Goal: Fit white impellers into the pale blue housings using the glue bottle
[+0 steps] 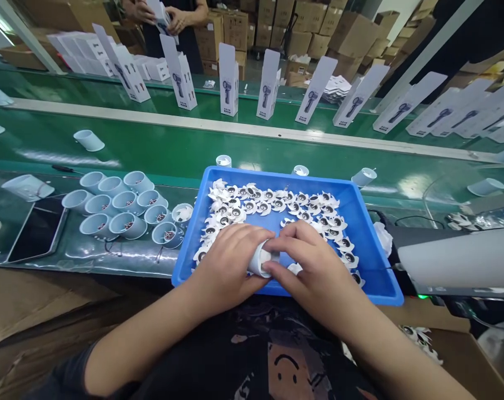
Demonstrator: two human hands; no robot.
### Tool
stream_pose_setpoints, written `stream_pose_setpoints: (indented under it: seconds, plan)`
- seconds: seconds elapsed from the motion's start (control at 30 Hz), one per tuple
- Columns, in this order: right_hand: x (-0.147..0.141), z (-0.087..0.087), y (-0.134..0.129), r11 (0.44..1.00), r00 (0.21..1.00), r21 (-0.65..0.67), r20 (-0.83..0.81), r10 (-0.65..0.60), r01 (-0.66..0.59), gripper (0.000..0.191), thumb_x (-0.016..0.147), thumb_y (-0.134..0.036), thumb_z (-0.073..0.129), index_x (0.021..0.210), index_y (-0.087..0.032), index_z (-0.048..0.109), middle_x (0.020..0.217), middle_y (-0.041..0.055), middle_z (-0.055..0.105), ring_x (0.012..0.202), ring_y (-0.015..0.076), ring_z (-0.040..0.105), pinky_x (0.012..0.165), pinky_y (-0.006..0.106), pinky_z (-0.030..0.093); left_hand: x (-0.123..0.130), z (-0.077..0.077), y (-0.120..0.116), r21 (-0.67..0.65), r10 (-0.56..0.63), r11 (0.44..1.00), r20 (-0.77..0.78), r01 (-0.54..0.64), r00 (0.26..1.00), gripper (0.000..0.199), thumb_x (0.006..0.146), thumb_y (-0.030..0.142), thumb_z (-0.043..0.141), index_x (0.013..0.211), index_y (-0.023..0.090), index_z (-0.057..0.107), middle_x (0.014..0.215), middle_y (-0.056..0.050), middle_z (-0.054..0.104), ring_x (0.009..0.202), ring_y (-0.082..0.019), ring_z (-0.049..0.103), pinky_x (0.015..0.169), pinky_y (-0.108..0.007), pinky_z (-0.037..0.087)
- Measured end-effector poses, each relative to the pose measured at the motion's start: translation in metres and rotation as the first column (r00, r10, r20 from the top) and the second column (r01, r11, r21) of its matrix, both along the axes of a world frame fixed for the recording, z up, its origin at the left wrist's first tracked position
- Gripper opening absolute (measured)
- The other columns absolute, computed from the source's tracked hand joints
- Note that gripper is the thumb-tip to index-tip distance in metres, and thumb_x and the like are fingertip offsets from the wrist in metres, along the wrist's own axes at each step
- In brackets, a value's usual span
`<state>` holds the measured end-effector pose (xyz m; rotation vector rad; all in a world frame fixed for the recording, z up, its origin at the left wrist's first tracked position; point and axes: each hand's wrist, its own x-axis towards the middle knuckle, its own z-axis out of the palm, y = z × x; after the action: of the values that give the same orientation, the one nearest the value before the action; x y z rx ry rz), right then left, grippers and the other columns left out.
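My left hand is wrapped round a pale blue cylindrical fan housing, its mouth turned toward my right hand. The fingers of my right hand reach into that mouth, pinching a white part that looks like a fan impeller; it is mostly covered by the fingertips. Both hands are above the near side of a blue plastic tray. Several white fan impellers with dark round centres lie along the tray's back and sides.
Left of the tray stand several pale blue housings with wires inside. Behind runs a green conveyor carrying more housings. White printed boxes line the far ledge. A co-worker's hands hold a box beyond. A white cylinder lies at right.
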<state>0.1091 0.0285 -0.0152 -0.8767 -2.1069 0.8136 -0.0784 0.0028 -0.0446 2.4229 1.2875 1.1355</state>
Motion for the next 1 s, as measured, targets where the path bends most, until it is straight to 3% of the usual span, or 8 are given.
stream_pose_setpoints:
  seconds: [0.17,0.3,0.37,0.47,0.6,0.7,0.8,1.0]
  plan:
    - [-0.012,-0.004,0.005,0.992,0.995,0.129,0.101,-0.026,0.013,0.019,0.078,-0.008,0.076,0.090,-0.021,0.071,0.089,0.0031,0.051,0.082,0.0179,0.053,0.073,0.034,0.048,0.006,-0.003,-0.004,0.036,0.061,0.997,0.050,-0.063,0.997,0.036,0.087,0.019,0.057,0.121,0.021,0.047,0.113,-0.010,0.067,0.106,-0.026,0.063,0.097,-0.044,0.049]
    - [0.002,0.003,0.005,0.994,0.993,0.097,0.108,0.037,-0.047,0.006,0.090,-0.025,0.070,0.094,-0.026,0.074,0.130,0.0088,0.055,0.116,0.0275,0.057,0.096,0.050,0.048,-0.004,-0.007,-0.003,-0.003,0.096,0.995,0.059,-0.096,0.994,0.038,0.088,0.028,0.064,0.122,0.022,0.048,0.116,-0.009,0.067,0.108,-0.027,0.063,0.098,-0.044,0.048]
    - [0.010,0.010,0.002,0.991,0.989,0.034,0.065,0.131,-0.133,0.022,0.098,-0.037,0.060,0.083,-0.028,0.072,0.136,0.0027,0.056,0.125,0.0265,0.055,0.101,0.048,0.049,-0.011,-0.009,-0.003,-0.051,0.150,0.988,0.065,-0.147,0.987,0.043,0.087,0.036,0.069,0.122,0.022,0.049,0.117,-0.010,0.067,0.110,-0.028,0.063,0.098,-0.045,0.048]
    - [0.015,0.011,-0.003,0.979,0.977,0.068,0.110,0.182,-0.190,0.026,0.100,-0.049,0.051,0.112,-0.034,0.069,0.144,0.0024,0.051,0.132,0.0264,0.051,0.100,0.046,0.053,-0.016,-0.007,-0.003,-0.094,0.125,0.988,0.038,-0.121,0.991,0.052,0.085,0.046,0.071,0.126,0.022,0.050,0.125,-0.011,0.063,0.118,-0.029,0.058,0.105,-0.048,0.044]
    - [0.021,-0.006,0.000,0.963,0.960,0.260,0.281,-0.002,-0.074,0.047,0.100,-0.049,0.048,0.145,-0.036,0.042,0.160,0.0064,0.027,0.138,0.0321,0.043,0.089,0.049,0.061,-0.025,0.009,0.006,-0.218,0.098,0.968,-0.128,-0.124,0.987,0.070,0.068,0.057,0.082,0.126,0.026,0.059,0.130,-0.012,0.057,0.123,-0.034,0.052,0.105,-0.052,0.045]
    - [0.045,-0.020,0.006,0.929,0.965,0.354,0.187,-0.184,0.108,0.038,0.100,-0.045,0.047,0.136,-0.035,0.051,0.152,0.0053,0.040,0.132,0.0306,0.050,0.081,0.040,0.064,-0.059,0.030,0.035,-0.339,0.289,0.865,-0.267,-0.370,0.919,0.063,0.067,0.054,0.084,0.121,0.028,0.065,0.116,-0.007,0.062,0.110,-0.030,0.058,0.095,-0.047,0.052]
    - [0.072,-0.033,0.004,0.890,0.934,0.373,0.132,-0.331,0.263,0.032,0.097,-0.050,0.050,0.124,-0.034,0.060,0.137,0.0038,0.056,0.120,0.0290,0.061,0.071,0.032,0.065,-0.115,0.045,0.083,-0.336,0.566,0.653,-0.378,-0.678,0.733,0.055,0.079,0.039,0.076,0.130,0.029,0.059,0.124,-0.004,0.063,0.115,-0.025,0.060,0.099,-0.036,0.049]
    - [0.069,-0.044,-0.023,0.888,0.920,0.273,0.028,-0.391,0.369,0.027,0.098,-0.041,0.049,0.121,-0.035,0.061,0.135,0.0012,0.058,0.121,0.0244,0.061,0.080,0.028,0.062,-0.195,0.032,0.167,-0.332,0.693,0.370,-0.523,-0.868,0.496,0.036,0.090,0.027,0.068,0.123,0.015,0.060,0.121,-0.012,0.064,0.113,-0.028,0.061,0.096,-0.048,0.050]
